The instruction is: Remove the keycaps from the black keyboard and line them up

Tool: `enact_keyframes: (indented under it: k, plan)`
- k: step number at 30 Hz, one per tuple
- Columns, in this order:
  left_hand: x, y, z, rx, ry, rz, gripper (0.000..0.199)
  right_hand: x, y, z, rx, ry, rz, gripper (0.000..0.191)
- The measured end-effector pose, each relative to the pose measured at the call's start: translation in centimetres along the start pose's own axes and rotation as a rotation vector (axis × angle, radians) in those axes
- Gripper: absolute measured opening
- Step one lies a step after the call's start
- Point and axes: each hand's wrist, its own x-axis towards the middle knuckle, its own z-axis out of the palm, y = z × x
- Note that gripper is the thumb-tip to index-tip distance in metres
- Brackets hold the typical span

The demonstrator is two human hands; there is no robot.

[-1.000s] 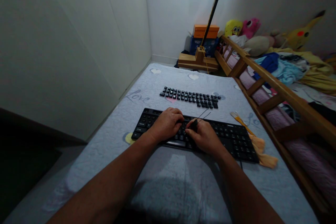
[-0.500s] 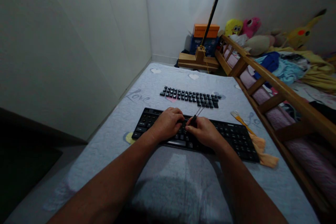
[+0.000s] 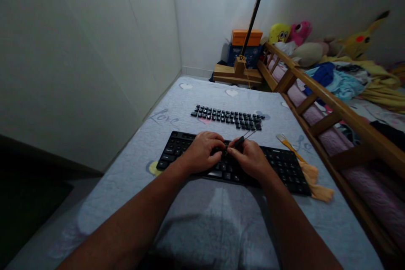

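A black keyboard (image 3: 281, 166) lies crosswise on the bed in front of me, with bare spots among its keys at the upper left. In my right hand (image 3: 251, 158) is a wire keycap puller (image 3: 239, 141), its dark handle pinched between thumb and fingers and its two thin wires pointing away to the upper right. My left hand (image 3: 202, 152) rests curved over the middle of the keyboard, thumb apart from the index finger. Its fingertips come close to those of my right hand; whether they touch a small part there is hidden. Loose keycaps (image 3: 223, 116) lie in rows beyond the keyboard.
A flat brush (image 3: 287, 142) and an orange cloth (image 3: 319, 187) lie at the keyboard's right end. A wooden bed rail (image 3: 316, 88) runs along the right. A pale panel (image 3: 95, 50) borders the left. A pole on a wooden base (image 3: 237, 74) stands at the far end.
The wires of the keycap puller have swung further right and lie lower. My left fingers have moved right, closer to my right fingertips. The view has shifted slightly.
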Motion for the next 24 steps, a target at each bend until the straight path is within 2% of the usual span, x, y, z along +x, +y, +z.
enact_keyframes:
  k: [3, 8, 15, 20, 22, 24]
  plan:
    - [0.0, 0.3, -0.2, -0.016, -0.004, 0.011, 0.018, -0.2, -0.1, 0.0, -0.008, 0.032, -0.045, 0.013]
    - [0.2, -0.2, 0.0, 0.004, -0.021, 0.036, 0.010, -0.4, -0.1, 0.3, 0.004, 0.096, -0.119, 0.010]
    - [0.3, -0.4, 0.4, -0.003, 0.079, 0.062, 0.012, -0.7, 0.1, 1.3, 0.271, 0.221, -0.040, 0.009]
    - [0.3, -0.2, 0.6, 0.047, 0.103, 0.121, 0.011, -0.8, -0.6, 2.0, 0.246, 0.392, -0.014, 0.004]
    - [0.2, -0.1, 0.7, 0.067, 0.115, 0.139, 0.011, -0.9, -0.8, 2.1, 0.205, 0.432, -0.023, 0.010]
    - [0.2, -0.1, 0.6, 0.078, 0.132, 0.160, 0.011, -1.0, -0.9, 2.1, 0.163, 0.468, -0.045, 0.024]
